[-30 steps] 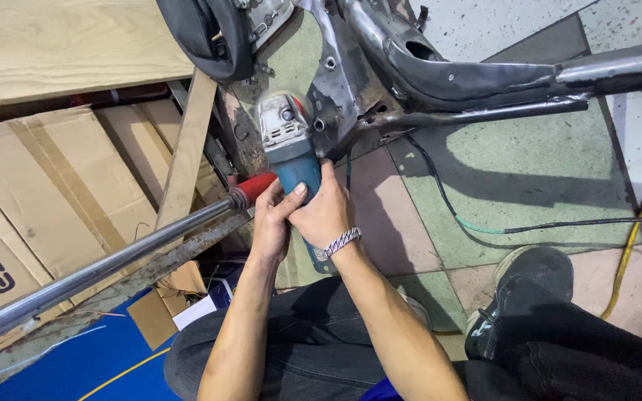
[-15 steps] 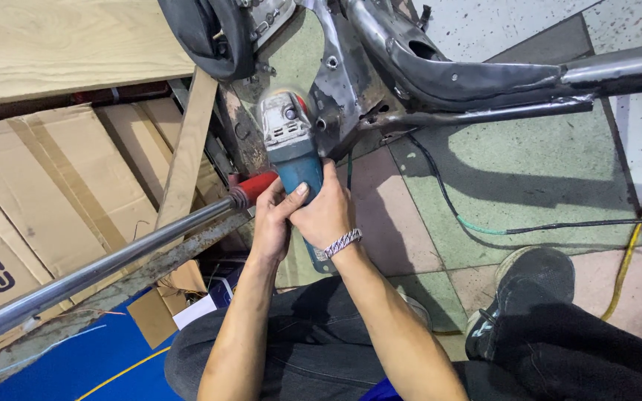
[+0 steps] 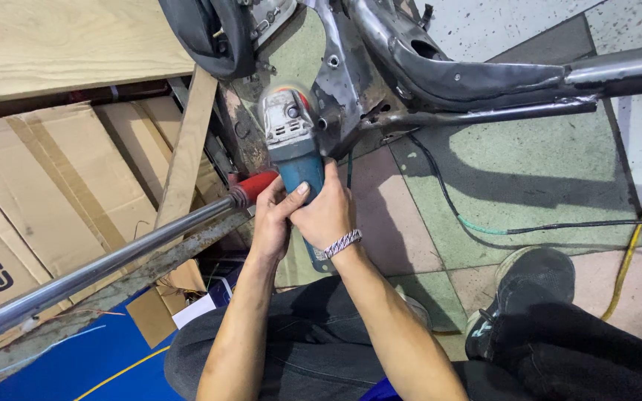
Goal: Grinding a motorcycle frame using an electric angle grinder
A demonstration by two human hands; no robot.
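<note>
Angle grinder within both hands' fingers

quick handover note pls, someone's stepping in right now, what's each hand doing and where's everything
Left hand and right hand: both wrapped around the blue body of the angle grinder.
Grinder head sits against the bare metal frame, its disc blurred.
Long steel tube with red grip lies across just left of the hands.
Black cable trails over the tiled floor.
Done: frame already looks bare. Left: cannot tell how much.
</note>
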